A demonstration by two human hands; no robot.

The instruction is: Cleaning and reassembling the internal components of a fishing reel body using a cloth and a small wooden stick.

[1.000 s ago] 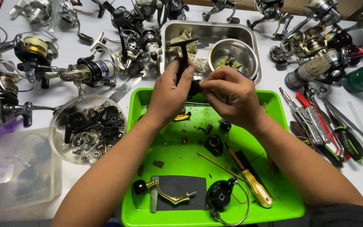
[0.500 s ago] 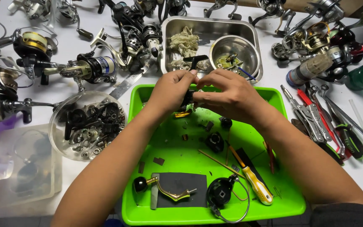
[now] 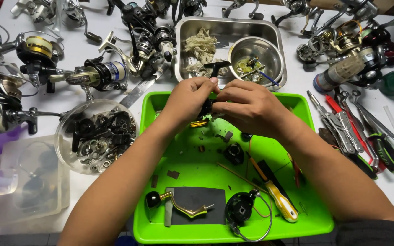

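- Hands met over the far end of the green tray.
- Left hand and right hand both pinched a small black reel part between them.

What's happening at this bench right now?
A person's left hand and right hand meet over the far end of a green tray, gripping a small black reel part between them. In the tray lie a gold crank handle, a yellow-handled screwdriver and a black spool. Fishing reels, a steel pan and hand tools surround it.
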